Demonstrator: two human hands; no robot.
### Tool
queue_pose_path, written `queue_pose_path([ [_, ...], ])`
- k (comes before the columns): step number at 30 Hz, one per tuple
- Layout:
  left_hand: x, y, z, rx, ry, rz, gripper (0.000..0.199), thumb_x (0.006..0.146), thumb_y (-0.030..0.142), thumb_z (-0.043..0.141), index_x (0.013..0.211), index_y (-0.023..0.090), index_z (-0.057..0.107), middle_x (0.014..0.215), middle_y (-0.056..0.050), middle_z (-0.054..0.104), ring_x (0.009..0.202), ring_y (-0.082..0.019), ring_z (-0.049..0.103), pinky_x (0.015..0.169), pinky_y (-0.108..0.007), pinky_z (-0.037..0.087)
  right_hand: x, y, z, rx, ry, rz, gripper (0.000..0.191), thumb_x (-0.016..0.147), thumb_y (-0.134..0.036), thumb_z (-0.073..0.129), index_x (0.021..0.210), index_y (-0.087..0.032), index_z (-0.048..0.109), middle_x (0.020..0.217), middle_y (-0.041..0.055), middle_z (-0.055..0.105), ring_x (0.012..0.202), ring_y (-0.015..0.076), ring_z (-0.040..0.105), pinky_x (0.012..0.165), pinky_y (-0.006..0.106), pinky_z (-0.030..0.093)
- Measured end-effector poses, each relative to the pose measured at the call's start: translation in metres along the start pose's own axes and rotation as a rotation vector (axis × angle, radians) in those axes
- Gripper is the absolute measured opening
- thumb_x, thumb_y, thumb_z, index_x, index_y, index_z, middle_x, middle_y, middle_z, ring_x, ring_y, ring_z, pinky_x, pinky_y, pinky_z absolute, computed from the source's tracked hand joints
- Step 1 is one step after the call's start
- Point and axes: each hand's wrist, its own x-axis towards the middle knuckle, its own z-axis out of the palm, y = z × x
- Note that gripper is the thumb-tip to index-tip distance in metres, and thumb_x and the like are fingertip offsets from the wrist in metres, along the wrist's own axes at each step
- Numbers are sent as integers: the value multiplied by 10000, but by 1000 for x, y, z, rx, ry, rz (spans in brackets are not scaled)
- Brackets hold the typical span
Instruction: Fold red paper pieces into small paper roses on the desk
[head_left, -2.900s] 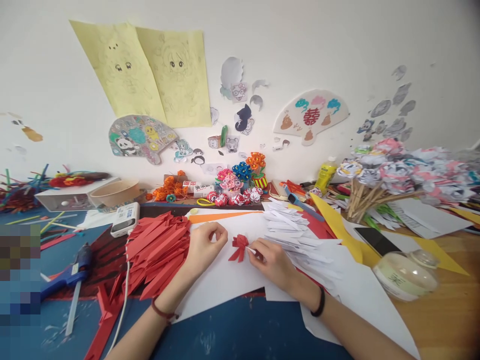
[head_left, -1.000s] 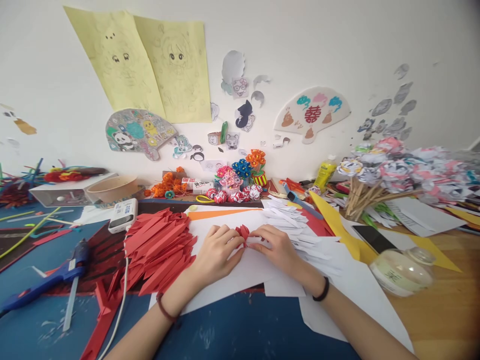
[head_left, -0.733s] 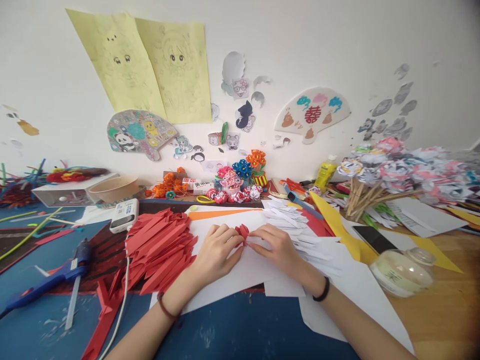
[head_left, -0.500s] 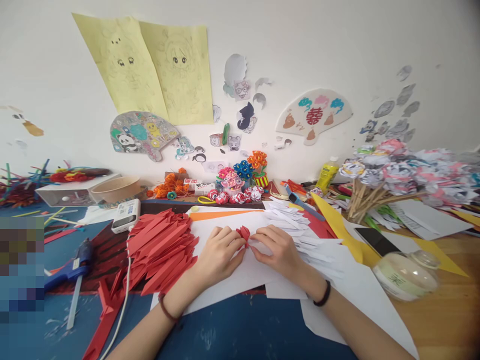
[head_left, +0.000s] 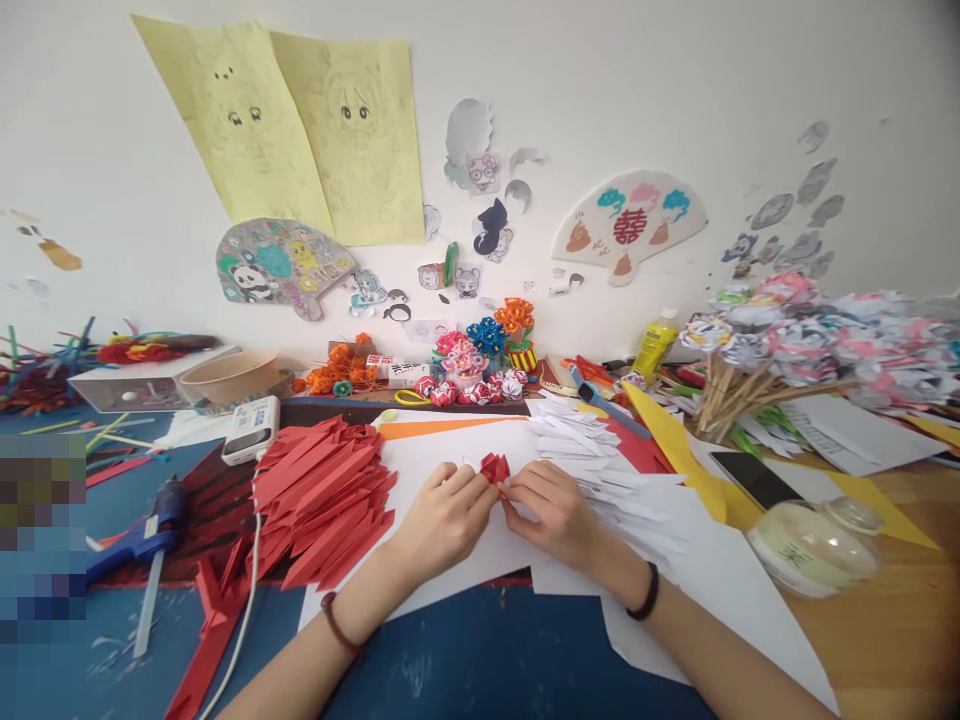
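Observation:
A small red folded-paper piece [head_left: 494, 467], shaped like a flower bud, is held between both hands over white paper sheets [head_left: 427, 450]. My left hand [head_left: 455, 505] is closed, its thumb and fingers pinching the piece from the left. My right hand [head_left: 551, 508] grips it from the right with thumb and forefinger, closed as well. The fingertips hide its lower part. Left of my hands lies a heap of red folded paper strips [head_left: 322, 500]. White folded paper strips [head_left: 577, 440] spread to the right, partly behind my right hand.
A blue glue gun [head_left: 154, 530] and a white cable [head_left: 253, 590] lie at the left. On the right stand a clear plastic bottle [head_left: 817, 550] on its side, a dark phone [head_left: 757, 480] and a bunch of paper flowers [head_left: 802, 340]. Small flower crafts [head_left: 480, 350] line the wall.
The red paper piece has turned and shows a wider, more angular side. My left hand has shifted slightly right, closer to my right hand. The view has moved a little.

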Motion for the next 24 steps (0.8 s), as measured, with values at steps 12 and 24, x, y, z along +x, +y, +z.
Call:
queue_pose_path([
  [12, -2, -1, -1, 82, -5, 164, 318, 970, 90, 329, 743, 150, 544, 699, -32, 518, 697, -169, 450, 695, -334, 320, -4, 0, -3, 32, -135, -130, 242, 919, -80, 413, 792, -145, 608, 695, 68, 554, 718, 199, 474, 643, 345, 417],
  [24, -4, 12, 3, 252, 65, 108, 155, 948, 112, 448, 1009, 116, 591, 840, -60, 638, 747, -169, 550, 718, -345, 377, -3, -2, 1, 78, -34, 5, 242, 924, -106, 446, 732, -173, 577, 687, 56, 556, 702, 191, 483, 625, 330, 405],
])
